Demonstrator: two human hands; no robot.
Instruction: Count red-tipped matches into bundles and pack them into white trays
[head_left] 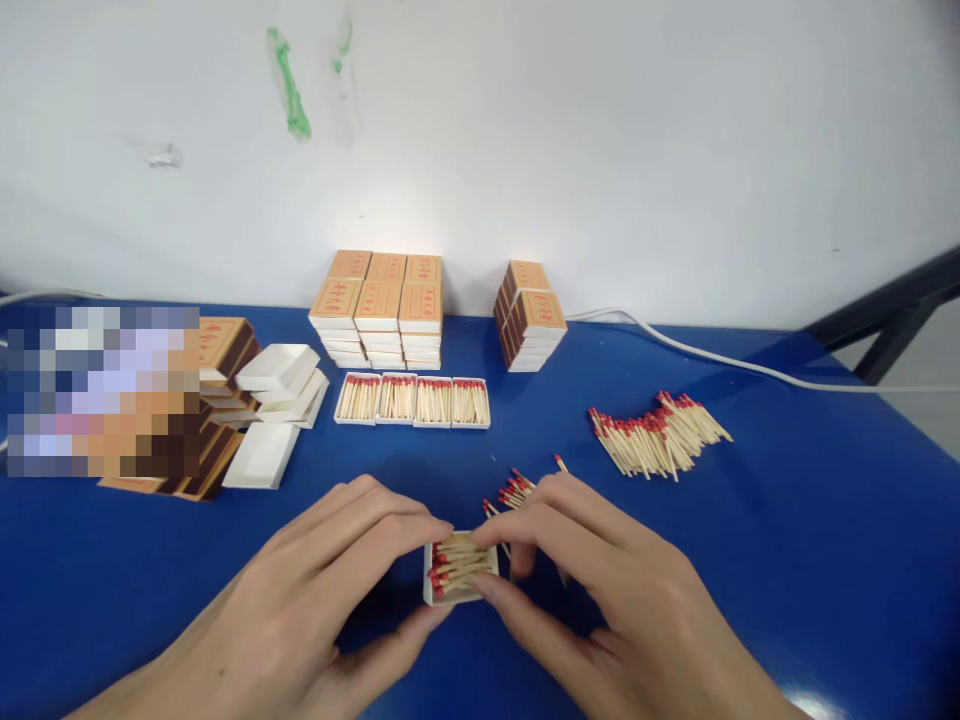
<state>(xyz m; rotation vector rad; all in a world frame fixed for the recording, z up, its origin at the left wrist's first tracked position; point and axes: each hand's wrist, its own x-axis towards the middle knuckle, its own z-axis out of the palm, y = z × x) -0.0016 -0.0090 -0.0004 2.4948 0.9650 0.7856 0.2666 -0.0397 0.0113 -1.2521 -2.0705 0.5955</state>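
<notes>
Blue table (pixel 810 540); white tray (pixel 428 584); pale matches (pixel 463 562) (red heads (pixel 435 577))

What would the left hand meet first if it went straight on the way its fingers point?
Past the white tray it holds, the left hand would probably meet the right hand, though depth is unclear.

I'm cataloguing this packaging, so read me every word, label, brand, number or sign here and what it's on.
Nothing is legible.
Big box stack: red characters on the tops, too small to read.
Small box stack: red characters on top, too blurred to read.
Box pile at left: red characters, too small.
Held tray: no text visible.
</notes>
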